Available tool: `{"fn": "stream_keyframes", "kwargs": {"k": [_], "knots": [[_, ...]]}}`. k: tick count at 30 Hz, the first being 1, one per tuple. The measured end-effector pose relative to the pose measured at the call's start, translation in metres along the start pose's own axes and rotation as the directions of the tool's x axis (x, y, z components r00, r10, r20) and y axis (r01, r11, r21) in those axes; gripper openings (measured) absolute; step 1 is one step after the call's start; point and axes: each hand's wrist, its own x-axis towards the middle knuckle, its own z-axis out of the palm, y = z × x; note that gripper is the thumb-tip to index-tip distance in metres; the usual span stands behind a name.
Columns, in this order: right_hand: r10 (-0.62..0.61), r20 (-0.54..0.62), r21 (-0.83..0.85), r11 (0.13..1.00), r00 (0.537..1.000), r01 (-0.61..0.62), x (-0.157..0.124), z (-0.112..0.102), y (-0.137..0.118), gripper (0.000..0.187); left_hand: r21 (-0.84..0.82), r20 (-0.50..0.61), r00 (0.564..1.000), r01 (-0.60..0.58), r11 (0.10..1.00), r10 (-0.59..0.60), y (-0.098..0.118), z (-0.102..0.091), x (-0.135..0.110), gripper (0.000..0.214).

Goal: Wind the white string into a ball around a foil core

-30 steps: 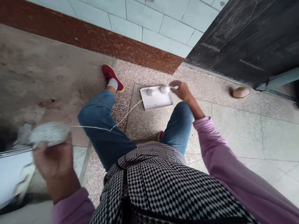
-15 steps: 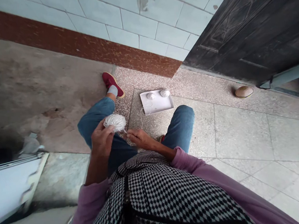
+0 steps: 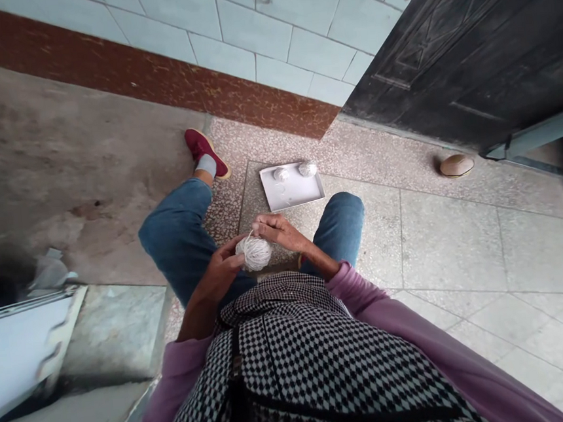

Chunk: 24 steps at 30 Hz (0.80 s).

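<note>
1. Head view: the ball of white string [image 3: 256,255] is held between the two hands, in front of the lap and between the knees, clear of the tray.
2. It looks roughly round, so no long axis stands out.
3. From the left hand [image 3: 223,263], the ball lies directly to the right, touching; that hand is curled around its left side, thumb and fingers closed on it.
4. From the right hand [image 3: 281,233], the ball lies to the left and slightly nearer the body. Its fingertips are pinched narrow at the ball's far edge, apparently on a white strand [image 3: 250,235].
5. Both hands are at the ball, the left having the fuller hold.
6. Beyond them, the shallow white tray [image 3: 304,197] rests on the floor [image 3: 451,235], nearer the right hand, with two small pale balls [image 3: 307,168] along its far side.
</note>
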Motion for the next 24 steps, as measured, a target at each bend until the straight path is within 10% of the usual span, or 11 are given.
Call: {"fn": "stream_keyframes", "kwargs": {"k": [16,24], "knots": [[0.337,0.062,0.291,0.894,0.939,-0.34,0.002,0.008,-0.003,0.077,0.097,0.202,0.979,-0.046,0.994,0.026,0.038,-0.033,-0.025,0.116],[0.185,0.105,0.316,0.926,0.977,-0.209,-0.003,0.007,0.012,0.077,-0.099,0.383,0.867,-0.304,0.948,0.318,0.011,-0.041,-0.031,0.058]]}}
